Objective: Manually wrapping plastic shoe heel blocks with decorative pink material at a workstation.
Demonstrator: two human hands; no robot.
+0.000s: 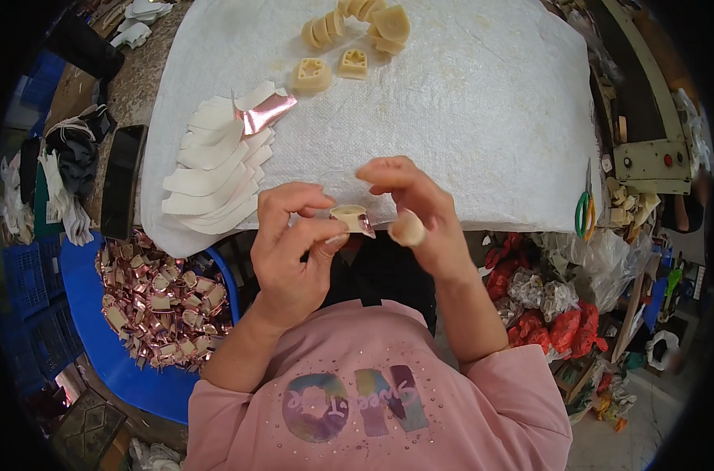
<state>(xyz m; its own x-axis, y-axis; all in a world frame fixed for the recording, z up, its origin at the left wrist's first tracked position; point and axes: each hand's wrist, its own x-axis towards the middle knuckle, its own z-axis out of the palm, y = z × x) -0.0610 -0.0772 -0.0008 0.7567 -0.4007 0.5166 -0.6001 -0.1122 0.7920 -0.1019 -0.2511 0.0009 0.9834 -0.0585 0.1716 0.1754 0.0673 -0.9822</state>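
Both your left hand (pixel 294 243) and right hand (pixel 416 208) are pinching the small cream piece (pixel 349 216); its pink foil strip (pixel 366 228) is likely creasing if you are squeezing unevenly.

Workpiece: small cream piece (pixel 351 214) with a pink metallic foil edge, curved like a shallow cup.
Workpiece position: held in the air between both hands, above the near edge of the table.
Workpiece contact: pinched at its left side by the left hand (pixel 290 251), thumb and forefinger; touched from above by the fingertips of the right hand (pixel 420 212).
Foil edge: on the lower right side of the piece, facing the right hand.
Second item: cream rounded block (pixel 408 229), seated against the fingers of the right hand, just beside the workpiece, round end toward the camera.
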